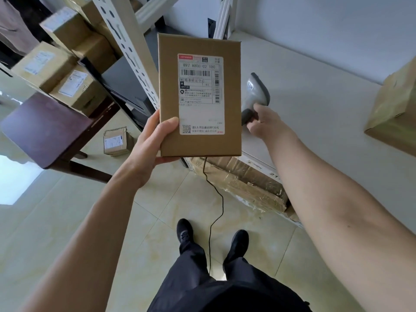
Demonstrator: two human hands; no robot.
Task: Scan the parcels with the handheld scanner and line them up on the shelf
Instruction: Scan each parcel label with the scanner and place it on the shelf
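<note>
While you stand facing the shelf, the head view has your left hand (148, 140) gripping a flat rectangular brown cardboard parcel (199, 95) by its lower left corner: thumb curled over the front face, palm and fingers behind it. You hold it upright in the air in front of the white shelf board (315, 97), white printed shipping label (201, 93) toward you. Label is matte paper carrying barcodes and one QR code.

Your right hand (263, 122) is wrapped round the dark handle of the grey plastic handheld scanner (255, 95), fingers curled tight. Scanner's rounded head sits just right of the parcel's edge, partly hidden behind it. One thin black cable (213, 199) hangs from below the parcel down to the floor, between your two black shoes (184, 230).

Counts: four blurred brown cardboard boxes (45, 66) with white labels stacked upper left beside the white perforated metal upright (126, 41). One small cardboard box (117, 141) lies on the glossy cream tiled floor (67, 221) near a dark reddish-brown wooden stool (45, 129). One brown taped carton (396, 109) sits on the shelf board at far right. One crumpled cardboard piece wrapped in shiny clear tape (243, 183) lies under the shelf board.
</note>
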